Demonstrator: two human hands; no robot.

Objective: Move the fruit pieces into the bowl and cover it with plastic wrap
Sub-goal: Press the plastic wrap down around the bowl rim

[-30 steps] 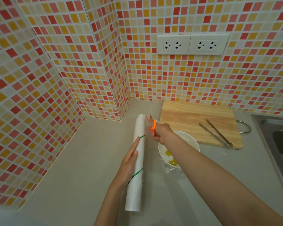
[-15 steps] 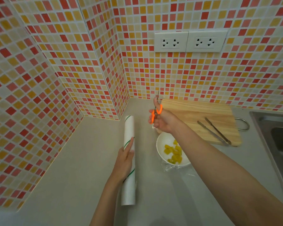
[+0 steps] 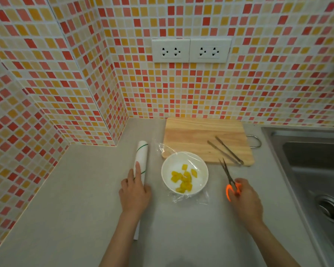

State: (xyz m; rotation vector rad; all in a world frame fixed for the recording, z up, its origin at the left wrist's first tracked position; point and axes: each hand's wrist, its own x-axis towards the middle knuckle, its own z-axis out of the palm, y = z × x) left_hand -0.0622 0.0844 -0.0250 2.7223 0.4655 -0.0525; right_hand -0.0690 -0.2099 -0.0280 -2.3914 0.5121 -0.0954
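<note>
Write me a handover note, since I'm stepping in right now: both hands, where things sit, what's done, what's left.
Left hand: resting on the wrap roll, lying left of the bowl.
Right hand: holding the orange-handled scissors, blades closed, right of the bowl.
Done: fruit pieces in the bowl; a cut sheet of plastic wrap lies loosely over it. Tongs rest on the cutting board.
Left: put scissors down, press the wrap around the rim.

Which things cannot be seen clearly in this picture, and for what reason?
Head view, the only one:
- Roll of plastic wrap: near end hidden under the left hand and forearm.
- Scissors: handles partly covered by the right hand.
- Sink: cut off by the right edge.
- Plastic wrap on the bowl: transparent, so its seal around the rim cannot be judged.
</note>
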